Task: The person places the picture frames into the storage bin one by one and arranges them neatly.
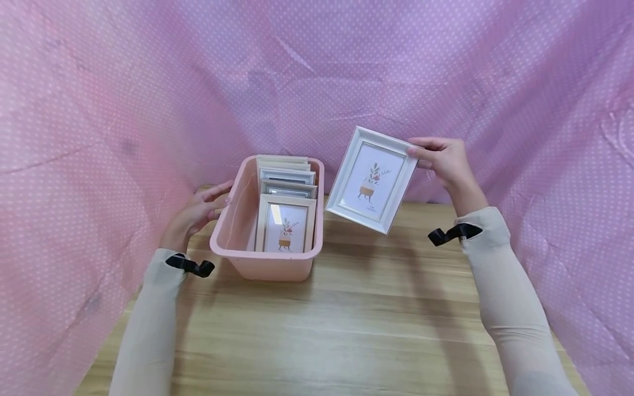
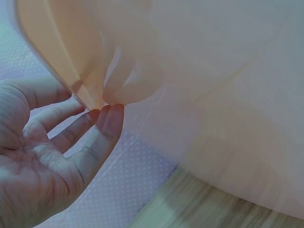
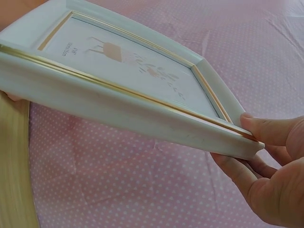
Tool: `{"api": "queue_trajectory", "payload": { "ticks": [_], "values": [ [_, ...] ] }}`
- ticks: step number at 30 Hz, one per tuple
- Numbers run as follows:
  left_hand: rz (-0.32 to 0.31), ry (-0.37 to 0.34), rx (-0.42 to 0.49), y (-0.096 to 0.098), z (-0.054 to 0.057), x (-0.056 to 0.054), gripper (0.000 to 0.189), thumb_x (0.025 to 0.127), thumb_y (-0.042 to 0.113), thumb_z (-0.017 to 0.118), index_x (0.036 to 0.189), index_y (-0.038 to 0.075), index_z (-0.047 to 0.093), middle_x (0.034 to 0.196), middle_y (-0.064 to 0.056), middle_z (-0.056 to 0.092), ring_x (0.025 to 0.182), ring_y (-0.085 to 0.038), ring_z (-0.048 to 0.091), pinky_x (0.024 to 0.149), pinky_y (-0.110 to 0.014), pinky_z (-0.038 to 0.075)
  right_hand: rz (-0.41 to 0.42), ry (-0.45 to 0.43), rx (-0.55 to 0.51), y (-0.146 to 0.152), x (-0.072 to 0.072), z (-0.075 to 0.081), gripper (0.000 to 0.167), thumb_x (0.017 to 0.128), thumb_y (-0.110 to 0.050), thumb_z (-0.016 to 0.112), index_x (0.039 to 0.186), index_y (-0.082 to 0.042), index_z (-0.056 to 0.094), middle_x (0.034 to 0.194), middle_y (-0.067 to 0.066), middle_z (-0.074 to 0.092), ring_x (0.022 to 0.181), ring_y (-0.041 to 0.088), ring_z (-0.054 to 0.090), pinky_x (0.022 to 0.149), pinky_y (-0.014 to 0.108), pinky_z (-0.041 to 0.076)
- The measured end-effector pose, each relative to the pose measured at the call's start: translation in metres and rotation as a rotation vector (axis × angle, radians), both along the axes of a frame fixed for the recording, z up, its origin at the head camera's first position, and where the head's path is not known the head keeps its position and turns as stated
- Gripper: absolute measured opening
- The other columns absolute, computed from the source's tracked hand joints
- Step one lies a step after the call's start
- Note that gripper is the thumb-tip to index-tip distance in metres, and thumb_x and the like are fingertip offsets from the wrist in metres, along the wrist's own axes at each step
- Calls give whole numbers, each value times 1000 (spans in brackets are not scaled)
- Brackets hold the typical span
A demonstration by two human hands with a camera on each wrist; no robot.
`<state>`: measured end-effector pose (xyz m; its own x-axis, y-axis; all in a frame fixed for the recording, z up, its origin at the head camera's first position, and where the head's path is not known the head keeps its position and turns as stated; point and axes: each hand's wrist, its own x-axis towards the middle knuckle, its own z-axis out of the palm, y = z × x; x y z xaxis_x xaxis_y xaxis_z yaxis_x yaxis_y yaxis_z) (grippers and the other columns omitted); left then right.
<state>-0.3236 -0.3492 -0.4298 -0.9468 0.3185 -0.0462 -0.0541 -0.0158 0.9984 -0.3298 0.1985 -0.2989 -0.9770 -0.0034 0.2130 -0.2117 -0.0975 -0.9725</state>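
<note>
A white photo frame (image 1: 373,180) with a picture of a potted plant is held up, tilted, to the right of a pink plastic bin. My right hand (image 1: 442,158) pinches its upper right corner, thumb (image 3: 266,129) on the front and fingers (image 3: 232,172) behind. The pink bin (image 1: 269,267) stands on the table with several frames upright in a row inside. Nearest is a cream frame (image 1: 262,223) showing the same kind of picture. My left hand (image 1: 195,212) touches the bin's left side near the rim, its fingers (image 2: 102,135) extended.
The wooden table (image 1: 317,335) lies under the bin. Pink dotted cloth (image 1: 317,82) surrounds it at the back and both sides. Black straps (image 1: 448,235) hang from the cuffs of both sleeves.
</note>
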Motion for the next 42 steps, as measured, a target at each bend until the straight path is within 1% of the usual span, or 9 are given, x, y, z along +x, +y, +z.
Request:
{"api": "queue_trajectory", "payload": {
  "ticks": [7, 12, 15, 20, 24, 29, 31, 38, 42],
  "values": [
    [-10, 8, -8, 4, -5, 3, 67, 104, 6, 55, 161, -1, 19, 169, -24, 10, 108, 4, 64, 87, -18, 60, -1, 14, -4, -1, 3, 8, 16, 81, 9, 80, 92, -4, 82, 82, 4, 79, 73, 16, 77, 70, 29, 65],
    [-6, 9, -34, 6, -6, 5, 66, 105, 7, 55, 161, 1, 20, 169, -22, 13, 110, 6, 61, 88, -17, 59, -3, 22, -3, -5, 4, 15, 17, 81, 9, 80, 92, -4, 81, 83, 4, 79, 74, 16, 77, 71, 29, 65],
    [-4, 4, -29, 6, -6, 5, 66, 105, 8, 54, 161, 2, 21, 170, -21, 13, 111, 6, 61, 88, -17, 59, 3, 26, 13, -7, 4, 20, 16, 80, 8, 81, 94, -2, 81, 84, 4, 79, 74, 16, 77, 71, 29, 64],
    [-13, 17, 4, 3, -5, 7, 65, 106, 5, 52, 161, -1, 18, 170, -23, 9, 109, 5, 62, 87, -17, 59, 23, 45, 42, -16, 2, 31, 17, 79, 7, 84, 95, 1, 80, 83, 5, 79, 73, 16, 76, 70, 29, 65],
    [-17, 37, -10, 0, -3, 7, 65, 106, 6, 52, 161, -1, 17, 169, -23, 8, 109, 5, 63, 87, -17, 60, 41, 71, 58, -26, 1, 41, 17, 79, 7, 83, 96, 2, 80, 83, 5, 79, 73, 16, 76, 70, 30, 65],
    [-11, 50, -39, -1, 0, 5, 67, 105, 9, 55, 161, 0, 20, 169, -23, 10, 109, 4, 63, 87, -18, 60, 63, 110, 63, -41, 5, 49, 18, 80, 7, 83, 98, 4, 79, 83, 6, 79, 73, 16, 76, 70, 30, 65],
    [-7, 47, -37, -1, 1, 5, 66, 105, 8, 55, 161, 0, 21, 169, -23, 11, 109, 4, 63, 86, -19, 60, 78, 128, 68, -46, 7, 51, 20, 80, 7, 82, 100, 6, 78, 84, 6, 80, 73, 16, 77, 70, 30, 65],
    [-7, 25, -32, 1, 1, 3, 66, 105, 7, 55, 161, 0, 20, 169, -24, 12, 108, 4, 64, 86, -18, 60, 127, 176, 86, -67, 11, 49, 16, 81, 7, 81, 97, 2, 80, 85, 5, 80, 74, 17, 77, 69, 29, 65],
    [-9, 27, -29, 2, 2, 4, 66, 105, 7, 55, 161, 0, 21, 169, -23, 12, 107, 4, 64, 86, -18, 61, 153, 191, 86, -78, 12, 48, 18, 81, 8, 81, 99, 6, 78, 85, 6, 80, 75, 18, 77, 68, 30, 65]
  ]
}}
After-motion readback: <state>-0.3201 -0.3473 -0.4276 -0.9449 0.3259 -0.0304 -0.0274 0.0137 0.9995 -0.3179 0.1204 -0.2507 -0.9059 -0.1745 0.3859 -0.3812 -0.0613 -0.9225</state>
